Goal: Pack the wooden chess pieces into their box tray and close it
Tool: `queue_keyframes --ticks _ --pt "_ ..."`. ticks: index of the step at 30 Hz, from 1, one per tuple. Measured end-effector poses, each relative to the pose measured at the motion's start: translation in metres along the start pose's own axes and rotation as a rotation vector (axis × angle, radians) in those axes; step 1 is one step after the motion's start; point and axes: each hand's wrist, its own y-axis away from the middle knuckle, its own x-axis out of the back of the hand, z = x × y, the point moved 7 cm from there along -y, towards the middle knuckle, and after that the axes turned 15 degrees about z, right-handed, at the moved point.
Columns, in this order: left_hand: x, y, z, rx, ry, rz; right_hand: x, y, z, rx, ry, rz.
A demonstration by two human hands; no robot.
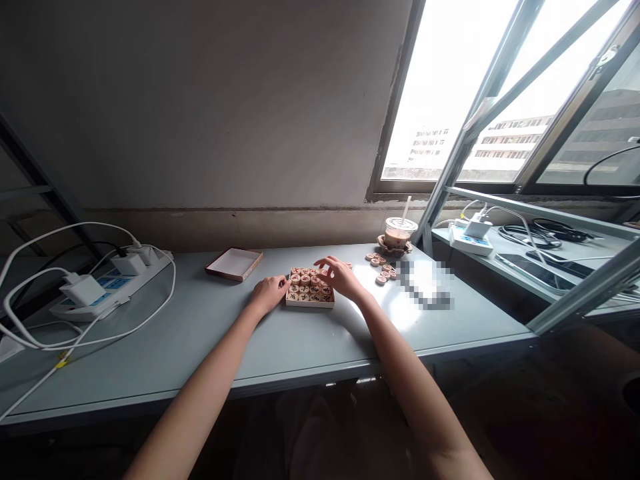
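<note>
A shallow box (pixel 310 305) of round wooden xiangqi pieces (pixel 305 289) sits on the desk in front of me, the pieces set in rows with red and black characters. At its left side my left hand (pixel 270 294) is closed, fingertips holding the box's edge. Over the box's right back part my right hand (pixel 341 275) bends its thumb and fingers down around a xiangqi piece; the hand partly hides that piece and the back corner. Beyond the right hand, several loose xiangqi pieces (pixel 386 273) lie on the desk.
The box lid (pixel 234 263) lies inner side up at the left. A drink cup (pixel 399 233) with a straw stands in a carrier at the back right. Power strips (pixel 113 283) with white cables occupy the desk's left end. Metal frame posts (pixel 440 193) rise at the right.
</note>
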Motion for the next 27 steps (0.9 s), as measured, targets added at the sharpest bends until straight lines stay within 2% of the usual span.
queue_keyframes --ticks 2,4,7,10,14,16,18,21,24,27 --pt "0.000 0.000 0.000 0.002 0.000 0.001 0.012 -0.001 0.015 -0.059 0.227 0.118" --pt "-0.001 0.000 -0.001 0.001 0.008 0.003 0.018 0.002 0.034 -0.151 0.447 0.149" --pt "-0.001 0.000 -0.001 -0.001 0.023 0.005 0.013 0.011 0.060 -0.270 0.566 0.012" --pt "-0.001 0.000 -0.001 0.000 0.015 0.002 0.009 0.013 0.065 -0.275 0.560 -0.039" --pt "0.000 0.001 -0.001 -0.001 -0.006 0.003 0.019 0.008 0.058 -0.283 0.477 0.013" --pt "0.000 0.000 -0.001 0.000 -0.011 0.003 0.029 0.004 0.049 -0.277 0.301 0.050" --pt "0.000 0.000 0.000 0.000 -0.010 0.002 0.035 0.000 0.035 -0.208 0.049 0.050" --pt "0.000 0.001 0.000 0.000 -0.006 0.001 0.036 0.000 0.013 -0.089 -0.202 -0.045" --pt "0.000 0.001 0.000 0.008 -0.007 -0.002 0.026 0.004 0.010 -0.069 -0.168 -0.131" --pt "0.001 0.001 0.001 0.012 -0.006 -0.005 0.018 0.006 0.014 -0.067 -0.093 -0.148"
